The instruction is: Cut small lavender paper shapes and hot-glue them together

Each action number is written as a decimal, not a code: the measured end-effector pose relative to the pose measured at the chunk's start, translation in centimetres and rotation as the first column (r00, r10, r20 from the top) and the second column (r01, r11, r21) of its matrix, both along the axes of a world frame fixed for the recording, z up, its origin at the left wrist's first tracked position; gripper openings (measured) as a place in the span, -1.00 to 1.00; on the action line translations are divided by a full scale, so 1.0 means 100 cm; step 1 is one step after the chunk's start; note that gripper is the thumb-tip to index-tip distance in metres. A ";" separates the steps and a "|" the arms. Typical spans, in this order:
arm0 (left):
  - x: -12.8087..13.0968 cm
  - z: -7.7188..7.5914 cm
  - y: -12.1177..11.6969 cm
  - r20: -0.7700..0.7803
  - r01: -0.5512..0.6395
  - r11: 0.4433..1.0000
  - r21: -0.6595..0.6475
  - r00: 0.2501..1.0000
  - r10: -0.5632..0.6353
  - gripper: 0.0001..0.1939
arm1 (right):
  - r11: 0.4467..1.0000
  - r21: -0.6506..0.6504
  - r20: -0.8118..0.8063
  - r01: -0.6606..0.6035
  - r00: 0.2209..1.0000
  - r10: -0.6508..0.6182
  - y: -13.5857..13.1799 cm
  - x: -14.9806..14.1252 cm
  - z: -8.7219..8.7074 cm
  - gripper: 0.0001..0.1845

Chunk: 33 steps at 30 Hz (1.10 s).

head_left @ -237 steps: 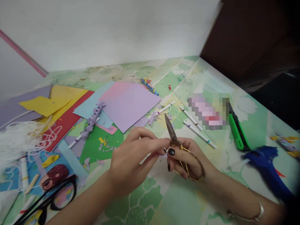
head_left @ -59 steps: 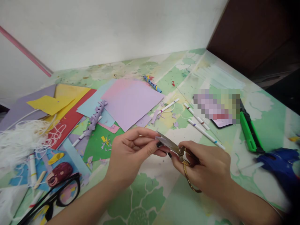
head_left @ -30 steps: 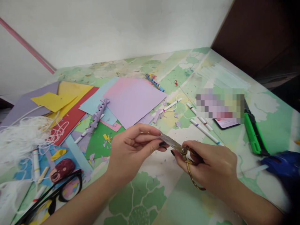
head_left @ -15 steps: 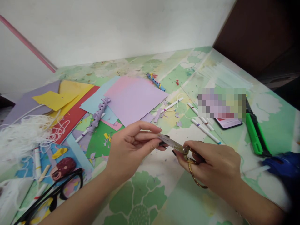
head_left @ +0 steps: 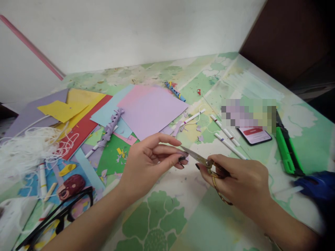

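In the middle of the head view, my left hand is closed, thumb against the fingertips. Whatever lies in that pinch is too small and hidden to make out; a hint of purple shows by the fingertips. My right hand grips a pair of scissors with worn metal blades and gold-coloured handle loops. The blades point left, their tips at my left fingertips. Beyond my hands lies a lilac sheet of paper, and left of it a purple paper roll with cut-out holes.
White string, a red paper sheet and glasses lie at left. Several markers, a phone and a green box cutter lie at right. A small blue paper roll lies farther back, among scraps.
The scissors have shifted slightly right, and their blades now sit at a different angle by my left fingertips. My left hand keeps its pinch in nearly the same place.
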<state>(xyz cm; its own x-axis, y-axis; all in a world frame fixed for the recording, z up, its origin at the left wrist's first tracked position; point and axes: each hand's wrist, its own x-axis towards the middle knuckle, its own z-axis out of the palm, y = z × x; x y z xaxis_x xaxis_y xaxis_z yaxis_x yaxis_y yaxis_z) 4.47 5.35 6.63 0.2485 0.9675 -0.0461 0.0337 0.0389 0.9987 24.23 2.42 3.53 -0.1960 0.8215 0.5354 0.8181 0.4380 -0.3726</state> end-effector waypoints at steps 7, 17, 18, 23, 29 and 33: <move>0.008 -0.015 -0.007 -0.135 0.232 0.970 -0.073 0.961 -0.240 -0.67 | 0.673 -0.622 -0.663 -0.400 0.726 -0.181 0.000 -0.010 0.006 -0.87; 0.015 -0.023 -0.009 -0.110 0.221 0.972 -0.079 0.967 -0.229 -0.76 | 0.557 -0.660 -0.742 -0.505 0.558 -0.373 0.000 -0.016 -0.001 -0.86; 0.016 -0.023 -0.009 -0.090 0.208 0.972 -0.110 0.972 -0.219 -0.83 | 0.566 -0.655 -0.747 -0.500 0.540 -0.387 -0.001 -0.016 -0.002 -0.86; 0.017 -0.020 -0.007 -0.040 0.202 0.963 -0.180 0.976 -0.213 -0.90 | 0.623 -0.623 -0.766 -0.473 0.532 -0.361 -0.001 -0.014 -0.005 -0.85; 0.014 -0.019 -0.006 0.140 -0.077 0.969 -0.235 0.984 0.112 -0.94 | 0.857 -0.473 -0.590 -0.205 0.796 -0.135 -0.003 -0.014 -0.003 -0.77; 0.015 -0.016 -0.009 0.255 -0.096 0.958 -0.270 0.952 0.168 -0.96 | 0.919 -0.371 -0.439 -0.136 0.897 -0.044 -0.008 -0.018 -0.008 -0.74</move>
<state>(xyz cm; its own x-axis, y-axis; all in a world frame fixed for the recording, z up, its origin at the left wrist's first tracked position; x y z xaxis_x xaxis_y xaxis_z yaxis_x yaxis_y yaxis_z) 5.98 4.44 5.01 0.1568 0.9578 -0.2407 -0.2605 0.2752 0.9254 22.40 1.60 2.76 -0.0631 0.9736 0.2193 0.5181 0.2198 -0.8266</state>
